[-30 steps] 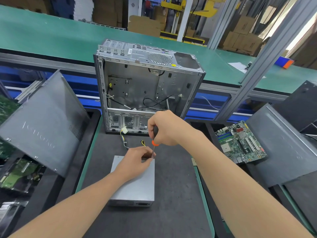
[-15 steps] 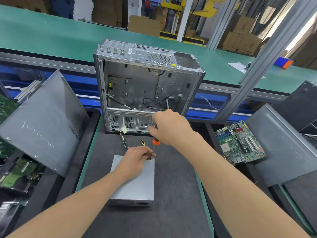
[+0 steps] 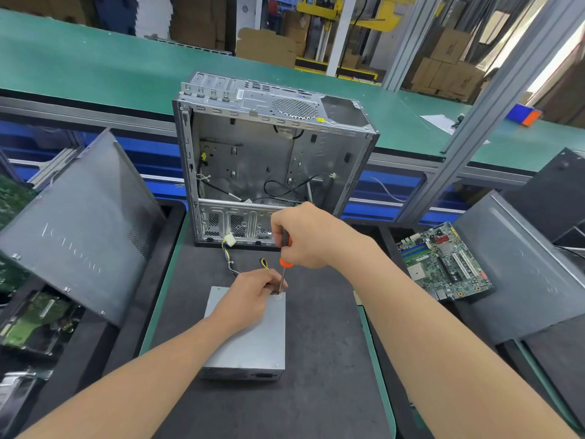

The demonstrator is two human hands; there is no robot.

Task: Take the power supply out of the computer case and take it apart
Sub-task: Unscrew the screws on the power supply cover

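A grey metal power supply lies flat on the dark mat, out of the open computer case that stands behind it. Its yellow and black cables trail toward the case. My left hand rests on the supply's far end, fingers curled by the screwdriver tip. My right hand grips a screwdriver with a black and orange handle. The shaft stands nearly upright with its tip at the supply's far right corner.
A grey side panel leans at the left over a bin of circuit boards. A green motherboard lies at the right beside more case panels. A green conveyor belt runs behind the case.
My right hand has risen slightly with the screwdriver and turned a little. My left hand and the power supply stay where they were.
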